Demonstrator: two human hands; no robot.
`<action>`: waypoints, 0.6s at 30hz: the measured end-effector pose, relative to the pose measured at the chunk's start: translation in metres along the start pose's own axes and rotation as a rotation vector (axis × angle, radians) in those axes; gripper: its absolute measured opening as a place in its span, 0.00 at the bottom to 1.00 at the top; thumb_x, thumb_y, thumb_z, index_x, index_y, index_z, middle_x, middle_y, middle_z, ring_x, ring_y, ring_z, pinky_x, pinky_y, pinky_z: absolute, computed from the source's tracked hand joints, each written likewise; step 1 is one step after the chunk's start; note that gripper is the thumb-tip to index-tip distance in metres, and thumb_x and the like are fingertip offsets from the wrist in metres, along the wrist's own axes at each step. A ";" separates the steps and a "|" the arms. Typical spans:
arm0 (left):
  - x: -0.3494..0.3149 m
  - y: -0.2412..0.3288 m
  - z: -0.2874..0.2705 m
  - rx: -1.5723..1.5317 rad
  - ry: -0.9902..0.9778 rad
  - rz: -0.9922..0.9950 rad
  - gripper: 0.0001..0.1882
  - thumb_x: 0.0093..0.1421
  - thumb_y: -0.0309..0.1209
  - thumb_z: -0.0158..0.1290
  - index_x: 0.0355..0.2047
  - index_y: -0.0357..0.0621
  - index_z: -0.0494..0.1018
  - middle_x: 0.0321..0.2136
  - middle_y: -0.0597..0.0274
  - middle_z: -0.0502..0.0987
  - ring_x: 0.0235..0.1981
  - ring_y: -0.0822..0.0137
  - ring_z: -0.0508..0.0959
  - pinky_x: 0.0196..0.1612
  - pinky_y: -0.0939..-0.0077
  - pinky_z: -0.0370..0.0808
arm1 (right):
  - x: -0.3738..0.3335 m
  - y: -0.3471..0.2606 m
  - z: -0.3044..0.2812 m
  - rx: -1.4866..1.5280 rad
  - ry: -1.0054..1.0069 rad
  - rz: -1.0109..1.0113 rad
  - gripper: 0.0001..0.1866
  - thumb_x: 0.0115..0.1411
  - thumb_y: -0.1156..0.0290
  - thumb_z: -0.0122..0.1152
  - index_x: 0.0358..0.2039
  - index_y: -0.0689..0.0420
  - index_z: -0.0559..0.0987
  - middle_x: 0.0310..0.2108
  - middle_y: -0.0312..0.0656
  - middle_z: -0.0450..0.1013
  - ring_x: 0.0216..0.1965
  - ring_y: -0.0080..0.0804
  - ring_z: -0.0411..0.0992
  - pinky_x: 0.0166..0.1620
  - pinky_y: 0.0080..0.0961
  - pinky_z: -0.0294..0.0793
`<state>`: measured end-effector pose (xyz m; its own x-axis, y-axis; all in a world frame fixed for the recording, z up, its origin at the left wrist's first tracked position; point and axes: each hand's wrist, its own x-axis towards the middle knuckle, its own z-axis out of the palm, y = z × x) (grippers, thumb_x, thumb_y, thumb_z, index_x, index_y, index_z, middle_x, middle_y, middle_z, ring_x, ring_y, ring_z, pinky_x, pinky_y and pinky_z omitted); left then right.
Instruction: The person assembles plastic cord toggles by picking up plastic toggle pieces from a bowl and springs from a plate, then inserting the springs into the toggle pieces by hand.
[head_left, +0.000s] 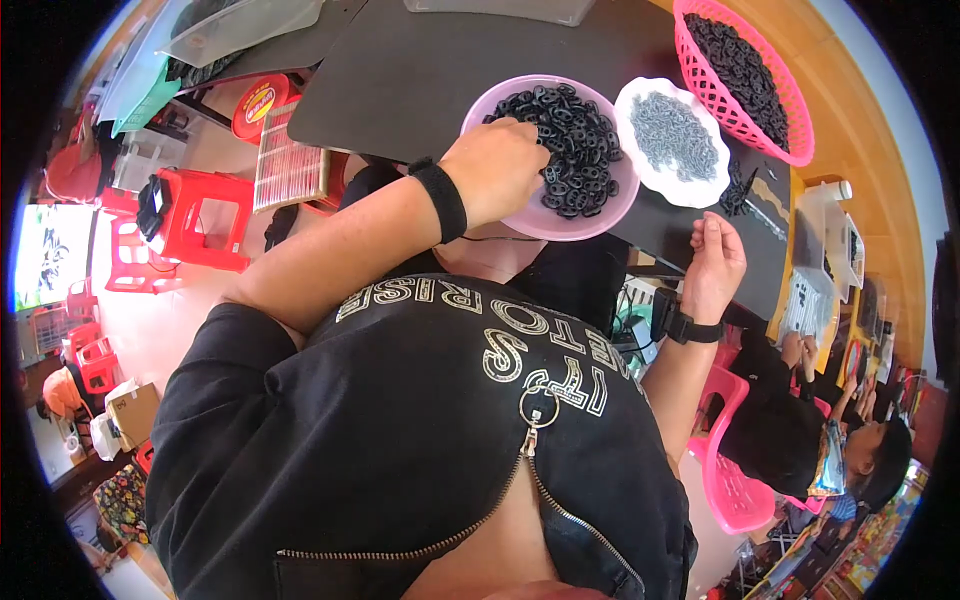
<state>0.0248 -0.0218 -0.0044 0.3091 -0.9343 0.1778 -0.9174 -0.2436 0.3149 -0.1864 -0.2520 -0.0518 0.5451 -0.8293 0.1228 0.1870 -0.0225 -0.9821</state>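
Note:
A lilac bowl [590, 229] at the table's near edge holds a heap of small black plastic pieces [580, 150] with holes through them. My left hand [495, 172] reaches over the bowl's left rim, fingers curled down among the pieces; what they grip is hidden. To the right of the bowl is a white scalloped dish [700, 192] with many small silvery metal parts [672, 138]. Just below that dish, off the table edge, my right hand [716, 265] is raised with thumb and fingers pinched together. Anything between those fingertips is too small to make out.
A pink basket [797, 147] full of black pieces stands at the far right of the dark table [390, 85]. Black bits [738, 192] lie beside the dish. Red stools [205, 215] stand to the left; a pink chair [735, 490] and another person [775, 420] are at right.

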 end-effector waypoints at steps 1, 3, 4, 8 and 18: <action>-0.002 0.000 0.001 0.000 -0.001 -0.002 0.08 0.50 0.31 0.54 0.28 0.39 0.75 0.27 0.54 0.72 0.37 0.53 0.73 0.40 0.61 0.71 | 0.000 0.000 0.001 -0.012 -0.007 -0.012 0.07 0.59 0.73 0.57 0.36 0.62 0.77 0.29 0.37 0.75 0.28 0.19 0.69 0.33 0.14 0.67; -0.005 0.000 0.002 -0.012 0.004 -0.004 0.08 0.50 0.31 0.54 0.27 0.39 0.74 0.27 0.54 0.72 0.37 0.53 0.73 0.40 0.62 0.71 | -0.001 -0.001 0.003 -0.026 -0.006 -0.006 0.07 0.60 0.73 0.56 0.36 0.63 0.77 0.29 0.38 0.74 0.28 0.19 0.68 0.33 0.14 0.66; -0.006 0.000 0.002 -0.012 0.004 -0.006 0.08 0.50 0.31 0.54 0.27 0.39 0.74 0.27 0.54 0.72 0.37 0.53 0.73 0.40 0.62 0.71 | -0.001 -0.002 0.004 -0.041 -0.005 -0.003 0.07 0.60 0.74 0.55 0.36 0.63 0.76 0.29 0.38 0.74 0.28 0.20 0.67 0.34 0.14 0.65; -0.003 -0.003 0.002 -0.030 -0.015 -0.007 0.08 0.48 0.30 0.54 0.25 0.38 0.74 0.27 0.53 0.72 0.37 0.53 0.73 0.40 0.62 0.71 | 0.000 -0.001 0.003 -0.005 -0.007 -0.020 0.06 0.59 0.73 0.57 0.35 0.62 0.77 0.28 0.36 0.74 0.28 0.18 0.68 0.33 0.13 0.66; 0.001 -0.006 0.005 -0.045 -0.084 -0.001 0.10 0.46 0.31 0.55 0.24 0.36 0.74 0.28 0.51 0.73 0.38 0.53 0.73 0.42 0.62 0.72 | -0.001 -0.001 0.003 -0.047 -0.022 -0.031 0.05 0.57 0.79 0.57 0.35 0.62 0.76 0.30 0.34 0.73 0.29 0.17 0.66 0.34 0.12 0.65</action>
<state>0.0292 -0.0227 -0.0107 0.2858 -0.9531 0.0993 -0.9042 -0.2339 0.3573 -0.1846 -0.2489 -0.0509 0.5575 -0.8155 0.1556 0.1655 -0.0745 -0.9834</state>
